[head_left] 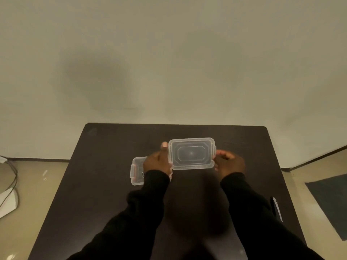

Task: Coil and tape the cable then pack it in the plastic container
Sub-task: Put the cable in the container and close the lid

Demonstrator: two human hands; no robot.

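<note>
Holding a clear plastic lid (pixel 191 153) just above the dark table (pixel 105 184) at the centre of the frame, I have 1 hand on each of its short ends. My left hand (pixel 157 162) grips the left end, thumb stretched up along that edge and the rest of the fingers tucked under or behind it, where I cannot see them. My right hand (pixel 230 163) is curled at the right end by the latch tab, fingertips touching the rim; it looks like a pinch, though the blur keeps me from saying how firm. The lid shows its flat face to the camera, with an octagonal pattern moulded into it. The plastic container (pixel 136 170) sits on the table to the lower left of the lid, half covered by my left wrist and black sleeve (pixel 150 203); something dark seems to lie inside it, but I cannot tell whether that is the cable. A pen-like thing (pixel 276 208) lies near the table's right edge. At the left edge of the frame, thin wires (pixel 13 171) trail over the pale floor.
</note>
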